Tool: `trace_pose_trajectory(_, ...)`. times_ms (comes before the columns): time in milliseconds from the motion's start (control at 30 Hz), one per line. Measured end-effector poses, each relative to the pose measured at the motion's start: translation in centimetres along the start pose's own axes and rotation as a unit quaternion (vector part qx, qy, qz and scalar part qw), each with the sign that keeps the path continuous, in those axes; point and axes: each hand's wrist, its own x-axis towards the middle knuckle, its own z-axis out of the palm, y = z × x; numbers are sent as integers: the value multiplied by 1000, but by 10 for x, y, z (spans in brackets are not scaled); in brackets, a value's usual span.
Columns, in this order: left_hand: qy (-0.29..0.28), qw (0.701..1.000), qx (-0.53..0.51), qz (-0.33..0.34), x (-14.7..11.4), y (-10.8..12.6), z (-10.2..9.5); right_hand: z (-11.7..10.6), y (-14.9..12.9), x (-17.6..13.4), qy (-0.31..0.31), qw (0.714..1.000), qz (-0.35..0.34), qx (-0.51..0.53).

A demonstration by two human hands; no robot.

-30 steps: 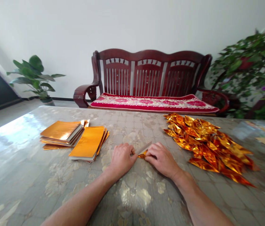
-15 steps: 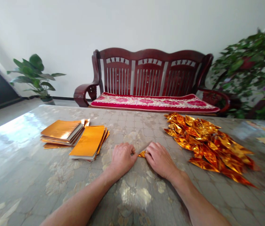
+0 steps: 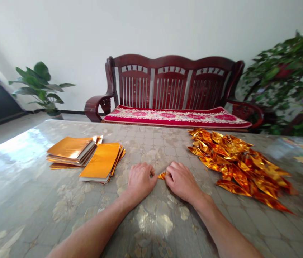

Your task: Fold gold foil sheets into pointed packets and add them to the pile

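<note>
Between my hands, just above the table, is a sheet of gold foil paper (image 3: pixel 162 176), its grey-white back showing as a narrow strip along the top. My left hand (image 3: pixel 142 179) pinches the sheet's left end with curled fingers. At the other end my right hand (image 3: pixel 179 180) grips it, thumb and fingers closed. Most of the sheet is hidden by the fingers. To the left lie two stacks of flat gold foil paper, a nearer stack (image 3: pixel 100 161) and a farther stack (image 3: pixel 69 147). A heap of folded gold foil pieces (image 3: pixel 237 166) with pointed ends spreads out on the right.
The table (image 3: pixel 67 222) has a patterned, glossy cover. Clear plastic wrapping (image 3: pixel 288 147) lies at its right edge. Beyond stands a dark red wooden bench (image 3: pixel 170 86) with a red floral cushion (image 3: pixel 178 117). Potted plants flank it on both sides.
Almost nothing differs. My right hand's fingers have shifted very slightly along the foil paper; both hands keep their grip.
</note>
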Motion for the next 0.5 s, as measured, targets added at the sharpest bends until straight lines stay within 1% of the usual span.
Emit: trace_pose_trajectory(500,21,1000,-9,-5,0,-1,4,2,2,1,-7,1000,16,6)
